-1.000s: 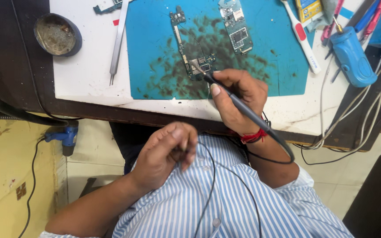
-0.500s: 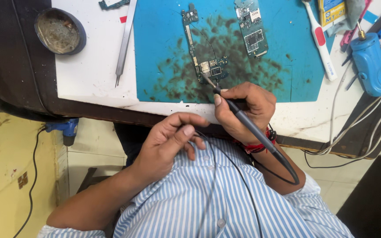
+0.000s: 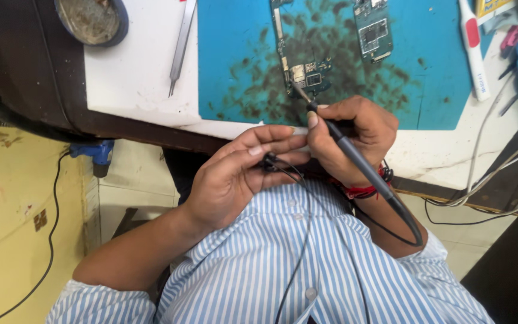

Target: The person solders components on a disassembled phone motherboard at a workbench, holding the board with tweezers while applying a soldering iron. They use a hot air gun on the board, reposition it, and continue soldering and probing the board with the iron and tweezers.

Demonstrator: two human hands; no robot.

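Right hand [image 3: 355, 141] grips a black soldering iron [image 3: 355, 159] like a pen, tip resting on a long circuit board [image 3: 301, 69] lying on the stained blue work mat [image 3: 241, 54]. Left hand [image 3: 241, 174], fingers curled, pinches a thin black wire [image 3: 298, 240] at chest level. Round tin [image 3: 91, 21] at tabletop [image 3: 133, 78] corner, brownish residue inside. Metal tweezers [image 3: 181, 48] lie between tin and mat; second board [image 3: 373, 30] further back.
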